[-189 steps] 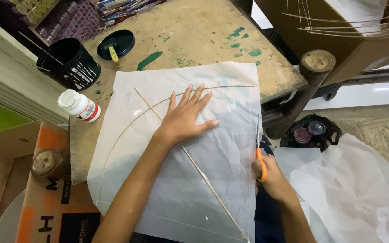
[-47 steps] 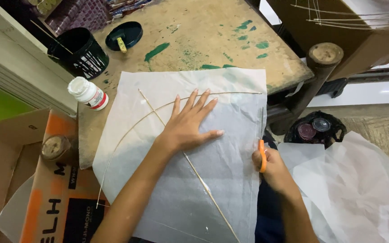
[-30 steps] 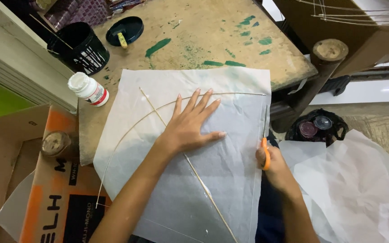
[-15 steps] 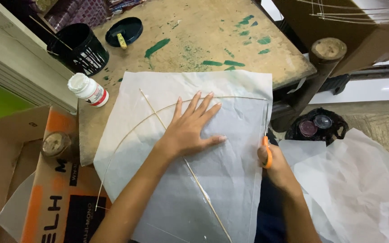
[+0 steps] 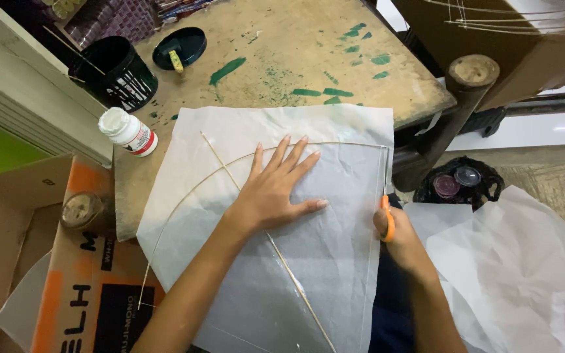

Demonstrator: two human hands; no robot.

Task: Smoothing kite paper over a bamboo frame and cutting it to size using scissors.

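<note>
White tissue paper sheet (image 5: 335, 261) lies on the wooden tabletop (image 5: 282, 52), near edge overhanging toward the person. Left hand (image 5: 276, 189) flat on it, fingers spread, palm down over the straight bamboo stick (image 5: 289, 268) where it crosses the curved one (image 5: 191, 193). Right hand (image 5: 397, 229) closed around orange-handled scissors (image 5: 387, 212), blades at the sheet's right edge. Glue bottle (image 5: 127, 132) and black cup (image 5: 114, 70) sit at the tabletop's left side.
</note>
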